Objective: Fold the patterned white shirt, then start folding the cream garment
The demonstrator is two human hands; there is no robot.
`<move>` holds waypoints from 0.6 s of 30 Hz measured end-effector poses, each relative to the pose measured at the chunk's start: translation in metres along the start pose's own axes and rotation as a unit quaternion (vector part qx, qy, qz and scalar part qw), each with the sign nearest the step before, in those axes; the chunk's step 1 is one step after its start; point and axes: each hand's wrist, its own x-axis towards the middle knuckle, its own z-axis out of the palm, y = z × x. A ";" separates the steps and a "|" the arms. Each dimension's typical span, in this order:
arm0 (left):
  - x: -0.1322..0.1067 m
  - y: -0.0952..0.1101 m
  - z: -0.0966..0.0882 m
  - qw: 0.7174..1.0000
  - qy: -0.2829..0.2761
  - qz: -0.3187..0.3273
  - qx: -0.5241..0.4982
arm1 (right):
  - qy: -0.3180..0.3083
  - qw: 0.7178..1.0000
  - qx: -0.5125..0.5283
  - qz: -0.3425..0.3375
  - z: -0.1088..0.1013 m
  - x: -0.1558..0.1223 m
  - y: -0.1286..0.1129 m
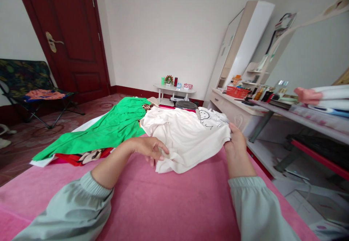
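Cannot tell the tiny items (169,79) on the side table (174,88) at centre, nor see the fingers of the right hand (236,141) under the white garment (185,139), nor most of the red garment (73,159) at left.

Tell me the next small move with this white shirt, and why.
Probably draw the hands apart to pull flat the crumpled white cotton shirt: the left hand and right hand each grip an edge, and it lies bunched on the pink bed cover.
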 end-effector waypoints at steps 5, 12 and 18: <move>0.022 -0.002 0.005 0.954 0.269 0.133 0.010 | -0.010 1.000 -0.011 -0.013 0.004 -0.007 0.000; 0.034 0.004 0.030 0.968 0.170 0.138 0.120 | 0.011 1.000 -0.019 -0.020 0.004 -0.010 -0.007; 0.021 0.000 0.028 0.963 0.193 0.114 0.149 | 0.007 1.000 -0.016 0.001 0.002 -0.003 -0.008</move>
